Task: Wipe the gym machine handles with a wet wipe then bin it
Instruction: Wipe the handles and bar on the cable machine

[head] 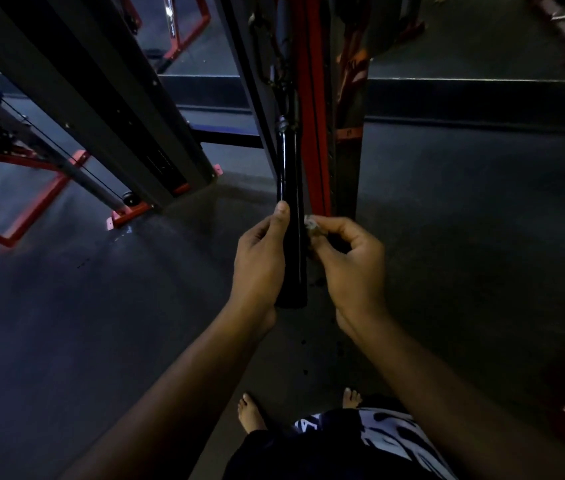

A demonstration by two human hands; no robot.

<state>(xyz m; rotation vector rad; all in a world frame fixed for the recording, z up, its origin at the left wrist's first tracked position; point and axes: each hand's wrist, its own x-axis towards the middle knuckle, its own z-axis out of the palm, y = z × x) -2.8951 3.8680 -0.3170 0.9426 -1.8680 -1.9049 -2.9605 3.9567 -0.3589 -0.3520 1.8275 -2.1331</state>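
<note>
Grip on the handle (291, 220) comes from the left hand (260, 261), whose fingers curl round the lower part of the black bar with the thumb lying up its near side. The bar hangs upright from a chain (275, 69) beside the red upright (314, 109) of the machine. The right hand (346, 258) is just beside the bar on the other side, fingers curled, pinching a small pale wad that I take to be the wipe (310, 225); it is pressed against or very close to the bar's right edge, and I cannot tell which.

Several things could go wrong from here. The wipe is bunched very small, so each pass would likely cover only a narrow strip, and the far side of the bar, hidden from this view, could be missed. The left hand covers part of the grip surface; unless it shifts, that patch probably stays unwiped. The bar hangs freely, so a firm rub might swing or twist it if the left hand loosens. A wad pinched so lightly could slip and drop to the dark floor (101, 323), where bare feet (249, 414) stand and where it would be hard to spot in this dim light. No bin is in view, so the walk to one is a further chance to lose it. Other handles of the machine may yet need wiping.
</note>
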